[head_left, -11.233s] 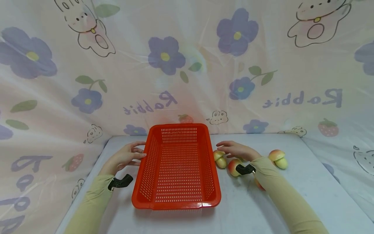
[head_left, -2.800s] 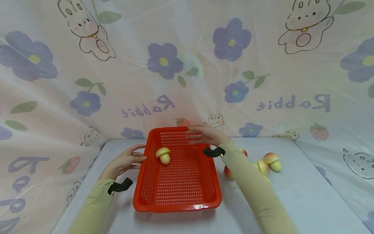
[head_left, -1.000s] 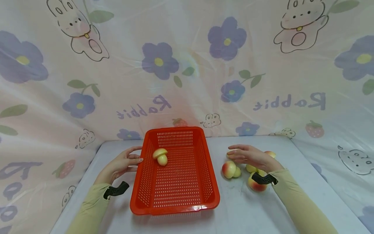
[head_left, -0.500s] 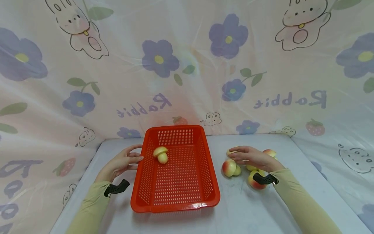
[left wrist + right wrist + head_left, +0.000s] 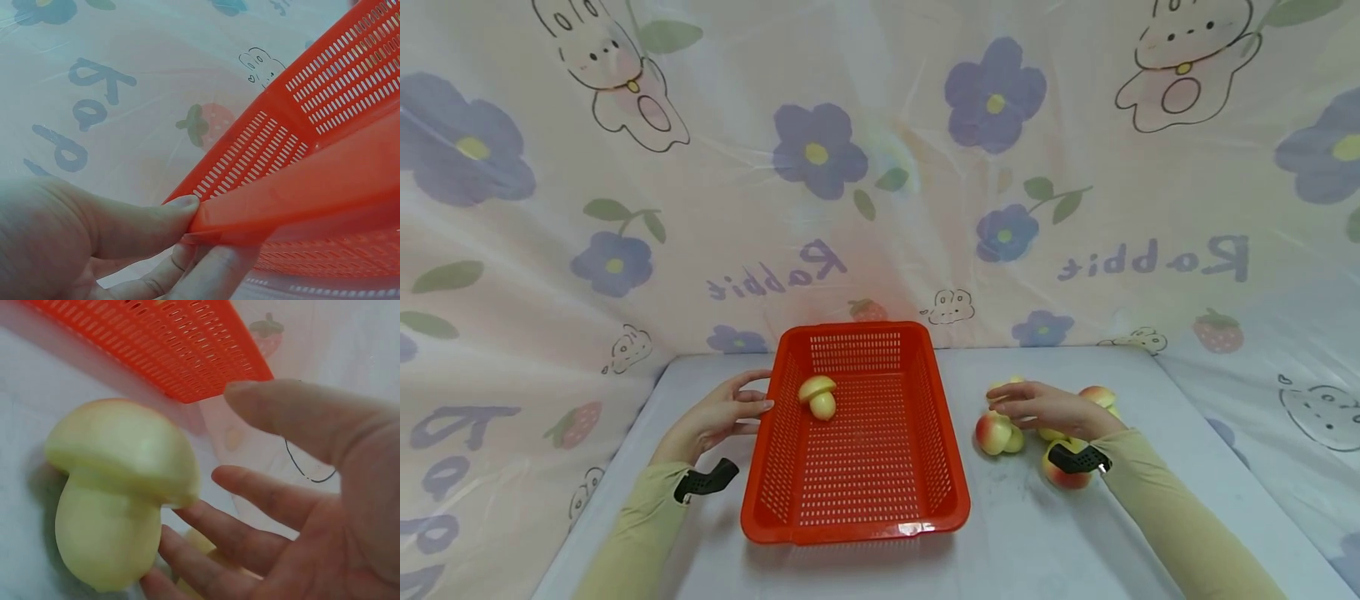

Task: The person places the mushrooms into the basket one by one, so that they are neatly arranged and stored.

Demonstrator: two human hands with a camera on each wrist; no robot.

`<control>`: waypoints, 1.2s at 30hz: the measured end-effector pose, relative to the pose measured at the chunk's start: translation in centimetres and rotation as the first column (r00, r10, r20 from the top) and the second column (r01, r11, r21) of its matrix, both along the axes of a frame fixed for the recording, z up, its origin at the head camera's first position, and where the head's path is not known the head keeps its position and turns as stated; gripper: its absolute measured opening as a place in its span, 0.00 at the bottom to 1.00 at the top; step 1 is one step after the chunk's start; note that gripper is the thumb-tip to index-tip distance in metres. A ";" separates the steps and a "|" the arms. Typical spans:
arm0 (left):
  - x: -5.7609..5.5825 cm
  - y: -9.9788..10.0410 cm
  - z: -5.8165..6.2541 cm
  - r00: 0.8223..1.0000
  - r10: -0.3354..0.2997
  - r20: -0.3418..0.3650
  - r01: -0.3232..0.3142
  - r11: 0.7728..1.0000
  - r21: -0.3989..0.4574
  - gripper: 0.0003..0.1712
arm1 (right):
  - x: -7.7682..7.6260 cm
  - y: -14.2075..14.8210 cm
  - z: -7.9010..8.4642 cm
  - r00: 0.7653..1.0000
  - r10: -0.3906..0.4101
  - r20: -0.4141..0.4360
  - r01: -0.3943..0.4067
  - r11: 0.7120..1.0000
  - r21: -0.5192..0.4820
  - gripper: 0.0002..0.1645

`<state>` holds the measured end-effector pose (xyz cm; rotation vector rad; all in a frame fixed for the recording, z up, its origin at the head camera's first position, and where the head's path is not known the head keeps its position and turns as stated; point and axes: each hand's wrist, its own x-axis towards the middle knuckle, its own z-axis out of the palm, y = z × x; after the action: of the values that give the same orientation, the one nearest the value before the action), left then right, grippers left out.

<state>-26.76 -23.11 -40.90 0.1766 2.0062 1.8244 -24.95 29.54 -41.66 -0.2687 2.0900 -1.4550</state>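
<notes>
My left hand [image 5: 718, 417] pinches the left rim of a red plastic basket [image 5: 857, 533], thumb above and fingers beneath, as the left wrist view shows. One yellow toy mushroom [image 5: 817, 397] lies inside, toward the basket's far left. Right of the basket, my right hand [image 5: 1048, 408] hovers among more toy mushrooms with its fingers spread. In the right wrist view, a mushroom [image 5: 119, 487] with a pale stem sits by the fingertips, and nothing is gripped. Its red-tinged cap also shows in the head view, as the mushroom [image 5: 996, 433] left of the hand.
Several other mushrooms stand around my right hand, partly hidden by it: one [image 5: 1097, 396] behind the wrist and one [image 5: 1067, 471] under the black wrist camera [image 5: 1078, 458]. A printed cloth [image 5: 880, 167] hangs behind the white table [image 5: 1015, 550].
The basket was bare at first; a mushroom now lies in it. My right hand has gone from over the basket back to the mushrooms on the right. My left hand stays on the rim.
</notes>
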 end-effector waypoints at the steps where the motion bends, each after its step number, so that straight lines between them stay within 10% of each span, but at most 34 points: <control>1: 0.0 0.0 0.0 1.000 0.002 -0.001 -0.002 1.000 0.000 0.41 | 0.0 0.0 -0.1 1.000 0.007 -0.002 -0.007 1.000 0.004 0.35; 36: 0.1 0.1 0.0 1.000 0.021 -0.007 -0.021 1.000 -0.022 0.42 | -0.8 -0.3 -0.8 0.988 0.125 -0.086 -0.114 0.986 0.118 0.39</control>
<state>-26.63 -22.97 -40.86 0.1559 2.0387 1.8160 -25.77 29.26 -42.42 -0.4176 2.1817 -1.2715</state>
